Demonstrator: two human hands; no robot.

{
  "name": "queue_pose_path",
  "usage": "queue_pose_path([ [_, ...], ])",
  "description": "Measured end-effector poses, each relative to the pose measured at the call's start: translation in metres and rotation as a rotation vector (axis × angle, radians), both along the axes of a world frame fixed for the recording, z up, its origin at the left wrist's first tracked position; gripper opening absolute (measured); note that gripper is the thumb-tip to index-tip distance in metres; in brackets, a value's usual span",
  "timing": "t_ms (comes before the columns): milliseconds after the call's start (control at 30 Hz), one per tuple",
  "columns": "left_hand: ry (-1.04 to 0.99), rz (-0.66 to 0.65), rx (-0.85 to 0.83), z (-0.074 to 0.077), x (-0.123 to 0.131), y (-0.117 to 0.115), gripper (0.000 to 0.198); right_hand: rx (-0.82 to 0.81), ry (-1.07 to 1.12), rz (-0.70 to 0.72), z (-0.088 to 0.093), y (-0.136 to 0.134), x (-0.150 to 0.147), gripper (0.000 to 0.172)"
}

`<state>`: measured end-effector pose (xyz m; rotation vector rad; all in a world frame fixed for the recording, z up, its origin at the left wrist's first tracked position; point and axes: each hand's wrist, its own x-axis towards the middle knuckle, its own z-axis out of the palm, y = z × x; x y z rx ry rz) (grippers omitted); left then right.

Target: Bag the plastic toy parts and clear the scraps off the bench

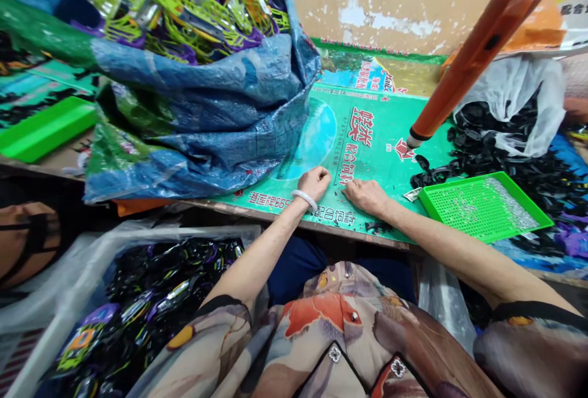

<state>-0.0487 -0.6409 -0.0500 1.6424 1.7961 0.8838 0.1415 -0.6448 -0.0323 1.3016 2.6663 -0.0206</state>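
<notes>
My left hand (315, 184), with a pale bangle (304, 198) at the wrist, is curled into a loose fist near the front edge of the green printed sheet (416, 117). Nothing shows between its fingers. A short gap to the right, my right hand (367, 196) lies closed on the same sheet, knuckles forward, and no object sticks out of it. Tiny dark bits lie between the hands. Beyond my right hand, an orange electric screwdriver (478, 58) hangs tip down, touched by neither hand.
A blue woven sack (220, 116) of lime and purple plastic parts stands left. A green perforated tray (463, 202) of small metal pieces sits right, beside piled black parts (493, 147). Another green tray (43, 131) lies far left. Below the table edge is a crate (85, 285) of black assemblies.
</notes>
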Motion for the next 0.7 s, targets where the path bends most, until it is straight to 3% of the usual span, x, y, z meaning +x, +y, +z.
queue_pose_path([
  [200, 0.102, -0.005, 0.019, 0.002, 0.002, -0.001, 0.015, -0.041, 0.026, -0.075, 0.008, -0.001, -0.005, 0.043],
  [333, 0.097, -0.057, -0.031, 0.01, 0.0, 0.005, 0.016, -0.094, 0.343, -0.277, 0.01, 0.013, -0.002, 0.026],
  [400, 0.128, -0.131, -0.01, 0.017, 0.001, 0.011, 0.016, -0.233, 0.658, -0.455, 0.012, 0.024, 0.002, 0.029],
  [567, 0.415, -0.358, 0.048, 0.033, 0.014, 0.026, 0.022, -0.926, 1.484, -0.958, 0.023, 0.036, 0.014, 0.03],
  [633, 0.517, -0.42, 0.011, 0.035, 0.019, 0.031, 0.019, -1.071, 1.646, -1.052, 0.032, 0.033, 0.018, 0.033],
  [700, 0.552, -0.447, -0.022, 0.036, 0.021, 0.036, 0.019, -1.128, 1.745, -1.055, 0.043, 0.028, 0.026, 0.04],
])
